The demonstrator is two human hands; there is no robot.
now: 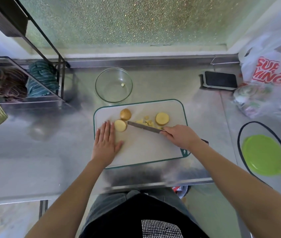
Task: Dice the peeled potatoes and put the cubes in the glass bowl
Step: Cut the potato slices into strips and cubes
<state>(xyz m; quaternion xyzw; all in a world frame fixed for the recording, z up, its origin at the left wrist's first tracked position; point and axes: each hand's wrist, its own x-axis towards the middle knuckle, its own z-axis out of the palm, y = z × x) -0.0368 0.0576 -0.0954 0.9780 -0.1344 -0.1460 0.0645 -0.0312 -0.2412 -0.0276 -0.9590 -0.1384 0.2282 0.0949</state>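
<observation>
- The white cutting board (141,148) with its green rim lies near the front edge of the steel counter (33,134); its near half is bare, as is the counter to its left.
- The glass bowl (113,85) stands just beyond the board's far left corner, apart from it, with one small potato cube (122,85) inside.
- On the board's far half: a potato end piece (125,114), a cut round (120,125) just in front of it, a second round (162,118) to the right, and a small heap of cubes (145,122) between them.
- The left hand (105,143) lies flat on the board with fingers straight and together, fingertips just left of the nearer round (whether they touch it I cannot tell).
- The right hand (179,136) is curled round the handle of a knife (144,127), whose blade lies low across the board, tip at the nearer round, beside the cubes.
- Around it: a rack (33,79) holding striped cloths at left, a phone (220,80) at the back right, a printed plastic bag (273,74) beyond it, and a green lid (263,155) at the right.
</observation>
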